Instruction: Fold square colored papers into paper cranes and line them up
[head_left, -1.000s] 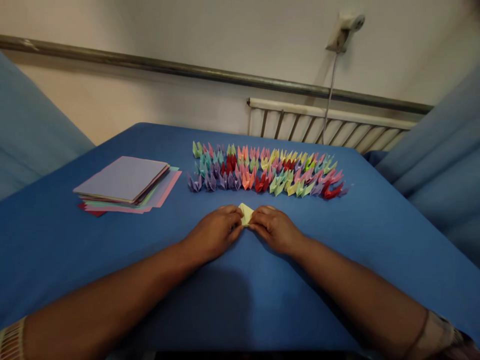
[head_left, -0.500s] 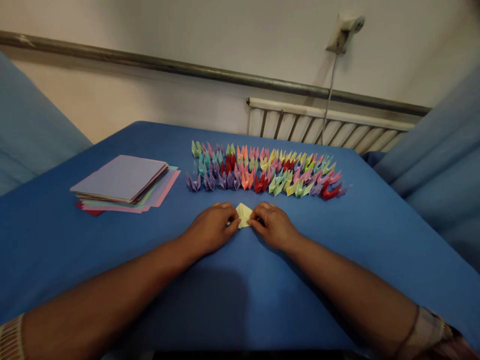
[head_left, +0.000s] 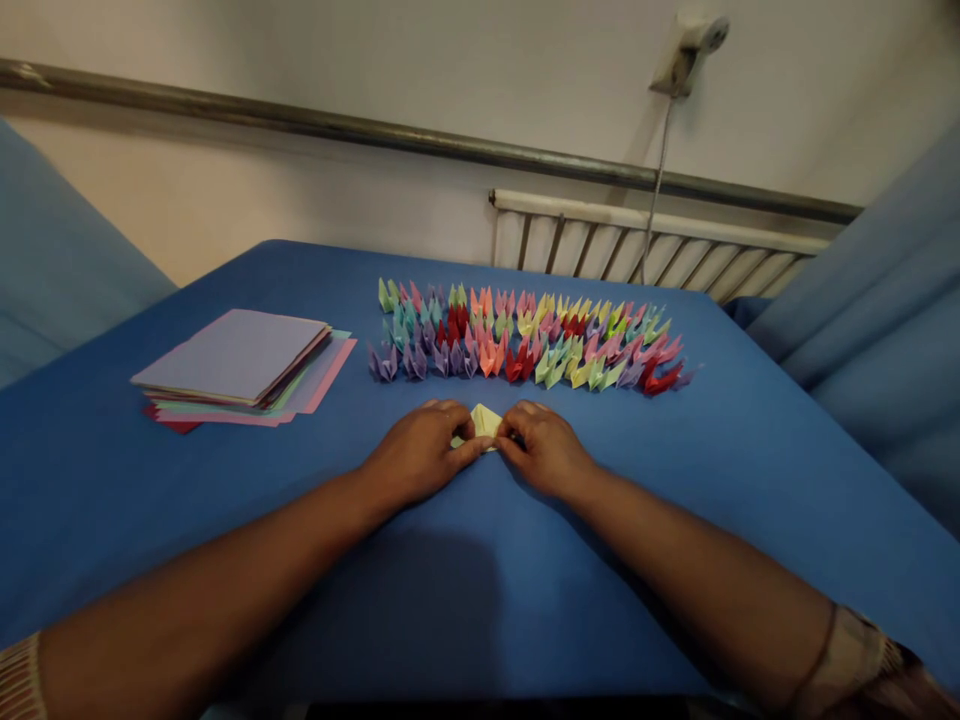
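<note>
A small piece of folded pale yellow origami paper (head_left: 486, 421) lies on the blue-covered table between my hands, its pointed top facing away from me. My left hand (head_left: 426, 448) grips its left side, with the thumb stretched across the lower edge. On the right side, my right hand (head_left: 546, 446) pinches the paper between thumb and fingers. The fingertips partly hide the lower folds. Just beyond my hands stand several rows of folded paper cranes (head_left: 491, 354) in many colours.
A stack of coloured paper sheets (head_left: 232, 355) lies at the left of the blue tablecloth (head_left: 300, 580). Behind the table are a metal pipe (head_left: 375, 134), a radiator (head_left: 585, 240) and a wall socket (head_left: 684, 60) with a cord. Blue curtains (head_left: 885, 320) hang on both sides.
My left thumb has extended rightward across the paper's lower edge, towards my right thumb. My right hand keeps its pinch. The whole view has shifted very slightly.
</note>
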